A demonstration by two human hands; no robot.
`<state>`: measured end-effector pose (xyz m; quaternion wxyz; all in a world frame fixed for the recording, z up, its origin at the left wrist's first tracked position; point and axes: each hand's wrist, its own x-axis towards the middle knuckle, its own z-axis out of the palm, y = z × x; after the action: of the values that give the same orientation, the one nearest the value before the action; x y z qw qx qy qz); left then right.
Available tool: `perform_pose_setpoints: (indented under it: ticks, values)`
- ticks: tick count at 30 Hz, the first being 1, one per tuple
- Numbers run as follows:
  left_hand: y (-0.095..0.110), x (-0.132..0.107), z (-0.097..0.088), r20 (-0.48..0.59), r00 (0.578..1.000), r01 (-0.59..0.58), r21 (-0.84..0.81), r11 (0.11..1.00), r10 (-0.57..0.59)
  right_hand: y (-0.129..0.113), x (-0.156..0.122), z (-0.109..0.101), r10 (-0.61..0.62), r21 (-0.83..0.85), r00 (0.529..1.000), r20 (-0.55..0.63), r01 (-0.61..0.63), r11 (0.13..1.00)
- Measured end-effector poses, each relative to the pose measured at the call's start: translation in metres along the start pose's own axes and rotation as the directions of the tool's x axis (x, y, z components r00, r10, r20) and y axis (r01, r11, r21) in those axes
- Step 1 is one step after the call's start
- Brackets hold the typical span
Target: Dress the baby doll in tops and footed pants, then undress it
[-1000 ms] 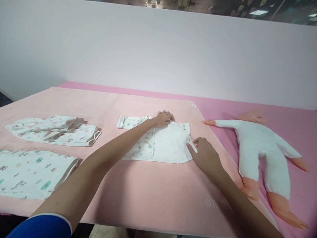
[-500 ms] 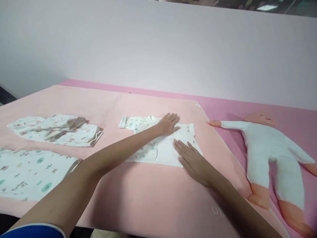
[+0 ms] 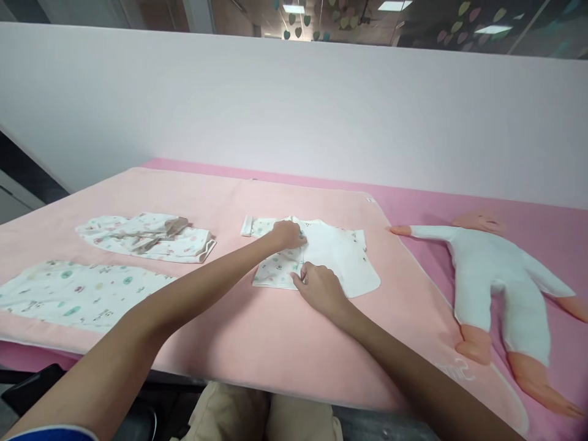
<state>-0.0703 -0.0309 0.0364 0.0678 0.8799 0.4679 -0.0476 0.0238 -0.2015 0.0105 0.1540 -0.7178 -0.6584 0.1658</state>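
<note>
- Nearest, at six o'clock: khaki trouser legs (image 3: 239, 407), below the near edge of the peach blanket (image 3: 275, 349).
- At eight o'clock: printed white cloth (image 3: 82, 294), flat, partly behind the left forearm (image 3: 169, 312).
- Just short of the dial's centre: right hand (image 3: 324, 285), curled, thumb out, touching the shirt's front. No telling from this angle whether pinching cloth or merely resting.
- At the centre, spread on the blanket: baby shirt (image 3: 344, 254), printed toward nine, plain white toward three, both sleeves outstretched.
- Looks light, limp and soft, probably cotton knit; likely to wrinkle or shift under a tug, hardly fragile. Best pinched along the front edge, one grip near the neckline, another near the hem.
- Toward eleven: left hand (image 3: 287, 234), fingers folded under over the printed side; fingertips mostly hidden, hold unclear.
- At nine o'clock: tan-trimmed printed garment (image 3: 147, 236), loosely layered.
- At three o'clock: white-bodied baby doll (image 3: 491, 260), face up, arms spread.
- Farthest, at twelve: pale partition wall (image 3: 294, 110).
</note>
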Motion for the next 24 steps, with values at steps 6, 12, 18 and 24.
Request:
perform_pose_setpoints:
  ticks: [6, 12, 18, 24]
  values:
    - [0.018, 0.013, -0.001, -0.033, 0.998, 0.05, -0.02, 0.999, -0.051, -0.001, -0.003, 0.009, 0.052, 0.147, 0.998, -0.046, -0.045, 0.988]
    - [0.016, 0.014, -0.009, -0.004, 0.999, 0.037, -0.125, 0.991, -0.038, -0.003, -0.01, 0.007, 0.089, 0.261, 0.993, -0.08, -0.065, 0.963]
    - [-0.035, 0.006, -0.033, -0.021, 1.0, -0.007, -0.285, 0.958, 0.001, -0.026, 0.001, 0.003, 0.023, 0.323, 0.983, -0.182, 0.038, 0.946]
    - [-0.102, 0.0, -0.052, -0.009, 0.998, 0.058, -0.325, 0.944, -0.064, -0.08, 0.046, 0.019, -0.283, 0.399, 0.933, -0.223, 0.352, 0.847]
